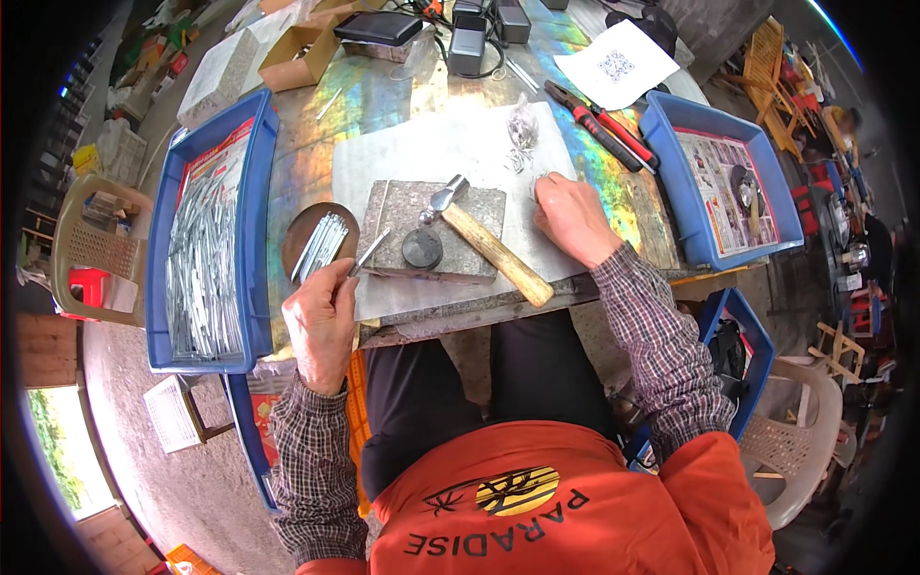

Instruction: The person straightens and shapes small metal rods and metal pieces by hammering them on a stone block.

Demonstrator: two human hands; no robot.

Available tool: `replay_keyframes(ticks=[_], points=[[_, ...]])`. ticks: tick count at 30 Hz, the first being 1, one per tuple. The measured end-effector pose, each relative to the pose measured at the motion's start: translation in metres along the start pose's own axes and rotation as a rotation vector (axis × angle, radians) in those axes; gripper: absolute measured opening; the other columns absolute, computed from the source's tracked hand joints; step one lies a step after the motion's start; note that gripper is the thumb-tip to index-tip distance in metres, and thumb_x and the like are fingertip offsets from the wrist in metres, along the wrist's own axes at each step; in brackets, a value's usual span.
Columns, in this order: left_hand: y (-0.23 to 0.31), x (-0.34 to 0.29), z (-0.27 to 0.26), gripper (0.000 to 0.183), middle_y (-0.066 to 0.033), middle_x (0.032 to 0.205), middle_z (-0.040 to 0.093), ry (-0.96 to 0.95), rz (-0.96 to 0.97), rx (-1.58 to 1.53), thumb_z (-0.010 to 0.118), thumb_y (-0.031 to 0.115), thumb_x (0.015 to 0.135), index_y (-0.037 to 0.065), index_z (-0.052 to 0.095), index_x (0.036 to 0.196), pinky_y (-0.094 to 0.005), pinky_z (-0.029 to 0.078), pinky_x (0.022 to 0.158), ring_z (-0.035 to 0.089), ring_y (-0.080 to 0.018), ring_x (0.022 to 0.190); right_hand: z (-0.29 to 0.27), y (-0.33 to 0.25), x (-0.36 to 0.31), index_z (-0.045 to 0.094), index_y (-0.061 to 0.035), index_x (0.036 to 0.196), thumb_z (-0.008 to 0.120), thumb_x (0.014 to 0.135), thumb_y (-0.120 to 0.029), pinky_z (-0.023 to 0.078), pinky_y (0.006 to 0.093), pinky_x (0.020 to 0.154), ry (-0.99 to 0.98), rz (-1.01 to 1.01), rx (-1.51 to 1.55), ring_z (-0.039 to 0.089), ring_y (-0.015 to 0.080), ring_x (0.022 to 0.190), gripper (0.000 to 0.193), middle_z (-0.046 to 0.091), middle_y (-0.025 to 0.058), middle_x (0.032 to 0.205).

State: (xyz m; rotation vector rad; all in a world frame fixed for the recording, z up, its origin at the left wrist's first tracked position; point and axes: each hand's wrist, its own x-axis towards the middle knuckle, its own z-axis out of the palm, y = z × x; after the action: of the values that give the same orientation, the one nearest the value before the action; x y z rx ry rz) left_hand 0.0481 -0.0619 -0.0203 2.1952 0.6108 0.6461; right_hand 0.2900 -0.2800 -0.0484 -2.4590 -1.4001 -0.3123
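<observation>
My left hand (321,316) pinches a thin metal strip (369,253) whose tip rests on the grey stone slab (436,230). A round dark disc (422,249) sits on that slab beside a hammer (489,244) with a wooden handle, lying free. My right hand (572,218) rests on the grey sheet (431,153), fingers curled over small metal bits near a little clear bag of parts (522,129). A round dish (321,241) holding several metal strips sits just left of the slab.
A blue tray (254,230) full of metal strips stands at left. Another blue tray (776,192) with printed paper and a small tool is at right. Red-handled pliers (599,125), a white paper sheet (618,65), boxes and chargers lie at the back. Plastic chairs flank the bench.
</observation>
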Motion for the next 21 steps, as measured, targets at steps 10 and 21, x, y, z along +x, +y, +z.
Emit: replay_keyframes(ticks=[10,21], points=[[0.010,0.002,-0.006,0.010,-0.0123,0.076,0.065,-0.010,-0.023,-0.038,0.057,0.000,0.085,-0.004,0.060,0.094,-0.0256,0.047,0.059,0.062,-0.0169,0.064,-0.018,-0.014,-0.029,0.054,-0.0015,0.076,0.060,0.069,0.001,0.047,0.0377,0.060,0.186,0.244,0.522,0.059,0.0310,0.067,0.009,0.058,0.0144,0.071],[0.029,-0.007,-0.002,0.013,-0.0126,0.087,0.066,-0.162,-0.268,-0.790,0.054,0.006,0.093,-0.002,0.053,0.103,-0.0226,0.051,0.060,0.065,-0.0147,0.071,-0.011,-0.014,-0.041,0.058,0.0002,0.076,0.060,0.071,0.003,0.046,0.0268,0.057,0.249,0.417,0.794,0.058,0.0127,0.062,0.006,0.061,0.0067,0.068]])
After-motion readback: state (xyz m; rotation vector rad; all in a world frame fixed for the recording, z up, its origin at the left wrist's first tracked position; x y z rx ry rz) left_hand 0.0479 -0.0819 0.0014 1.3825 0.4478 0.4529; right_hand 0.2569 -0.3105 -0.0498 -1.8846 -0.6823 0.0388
